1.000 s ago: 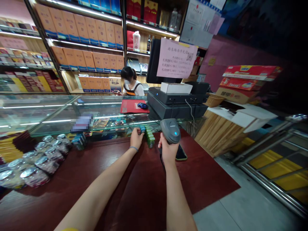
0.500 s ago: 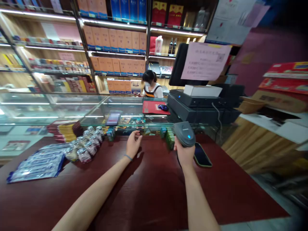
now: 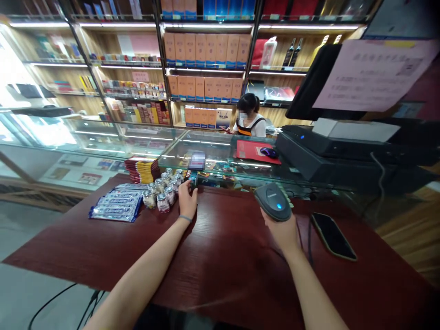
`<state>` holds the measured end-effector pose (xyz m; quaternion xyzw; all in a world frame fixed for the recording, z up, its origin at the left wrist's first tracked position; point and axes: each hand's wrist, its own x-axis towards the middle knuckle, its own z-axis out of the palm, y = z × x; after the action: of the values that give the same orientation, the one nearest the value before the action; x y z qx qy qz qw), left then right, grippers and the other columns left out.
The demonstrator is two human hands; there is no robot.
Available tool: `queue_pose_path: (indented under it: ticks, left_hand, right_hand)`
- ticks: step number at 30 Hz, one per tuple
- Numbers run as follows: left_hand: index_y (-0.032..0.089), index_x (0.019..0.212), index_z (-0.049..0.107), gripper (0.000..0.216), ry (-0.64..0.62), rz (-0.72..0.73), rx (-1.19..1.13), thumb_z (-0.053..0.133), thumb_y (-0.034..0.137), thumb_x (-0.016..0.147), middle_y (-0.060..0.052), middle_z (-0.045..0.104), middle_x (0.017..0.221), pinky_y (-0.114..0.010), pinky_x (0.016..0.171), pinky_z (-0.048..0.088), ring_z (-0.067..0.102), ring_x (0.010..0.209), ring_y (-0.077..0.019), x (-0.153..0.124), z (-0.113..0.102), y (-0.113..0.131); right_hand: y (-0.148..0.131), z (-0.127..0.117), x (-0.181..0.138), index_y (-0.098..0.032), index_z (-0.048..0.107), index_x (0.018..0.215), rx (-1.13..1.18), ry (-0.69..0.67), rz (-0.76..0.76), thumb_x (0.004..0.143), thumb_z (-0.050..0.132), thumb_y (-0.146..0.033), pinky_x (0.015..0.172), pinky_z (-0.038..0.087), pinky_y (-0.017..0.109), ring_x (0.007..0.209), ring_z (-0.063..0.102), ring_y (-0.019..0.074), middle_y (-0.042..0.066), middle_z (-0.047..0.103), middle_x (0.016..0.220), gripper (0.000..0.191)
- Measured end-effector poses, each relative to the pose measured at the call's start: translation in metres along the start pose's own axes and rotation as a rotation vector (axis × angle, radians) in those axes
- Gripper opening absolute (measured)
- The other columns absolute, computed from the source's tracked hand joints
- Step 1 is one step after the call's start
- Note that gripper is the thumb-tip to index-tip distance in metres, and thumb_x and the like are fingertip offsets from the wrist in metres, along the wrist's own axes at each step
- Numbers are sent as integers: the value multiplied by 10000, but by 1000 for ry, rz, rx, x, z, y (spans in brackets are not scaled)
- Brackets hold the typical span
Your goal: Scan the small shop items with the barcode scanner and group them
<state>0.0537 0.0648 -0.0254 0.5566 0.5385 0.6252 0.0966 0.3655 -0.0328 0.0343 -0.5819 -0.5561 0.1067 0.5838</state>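
Observation:
In my right hand [image 3: 282, 231] is a dark grey barcode scanner [image 3: 273, 201] with a blue light, held above the dark red table. My left hand [image 3: 188, 200] reaches to the table's far edge, thumb and fingers apart, beside some small teal boxes [image 3: 194, 178]. Whether the fingertips touch those boxes I cannot tell. Just left of that hand stand several small silver-lidded jars [image 3: 163, 200]. Farther left lie blue-and-silver packets [image 3: 118, 201], with a stack of red and yellow packs [image 3: 142, 169] behind. The scanner mostly hides some green items.
A phone [image 3: 334, 236] lies right of my right hand. Beyond the table [image 3: 227, 256] runs a glass counter [image 3: 213, 140] bearing a mouse [image 3: 268, 152], a red mat [image 3: 252, 149] and a monitor [image 3: 314, 82]. Another person [image 3: 252, 121] sits behind it. Cables [image 3: 92, 298] hang at lower left.
The view has turned left. My left hand has shifted left, from over the middle to the small teal boxes by the jars. The scanner is still in my right hand.

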Motion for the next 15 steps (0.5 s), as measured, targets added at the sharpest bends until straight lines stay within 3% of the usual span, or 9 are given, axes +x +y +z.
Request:
queue_pose_path:
  ticks: [5,8,11,15]
  left_hand:
    - [214,1413,515,574,-59,20,58,621,143,853,-157,461,1406,-524,1187,348,429,1378,-321,5,6,-6]
    - [218,1478,448,675,-146,-2,50,618,111,834,-172,363,1529,-564,1214,288,309,1480,-357,5,9,-11]
    - [220,1452,456,649,-173,-2,18,588,78,833,-170,450,1463,-551,1207,310,371,1442,-334,5,9,-16]
    - [184,1295,520,467,-76,-16,27,578,87,842,-154,530,1282,-507,1172,361,492,1296,-295,5,9,-18]
  right_hand:
    - [13,15,-9,-201,653,1014,-12,-131,-6,709,753,-482,743,595,405,829,747,308,137,780,895,426]
    - [20,20,-12,-189,651,1092,-53,-151,-29,688,770,-459,743,596,411,816,754,316,128,781,879,499]
    - [25,23,-15,-172,642,1147,-72,-166,-33,678,775,-458,731,597,412,816,759,322,130,784,871,566]
    - [29,25,-17,-180,637,1152,-70,-187,-10,677,774,-458,726,596,401,815,762,320,119,783,847,567]
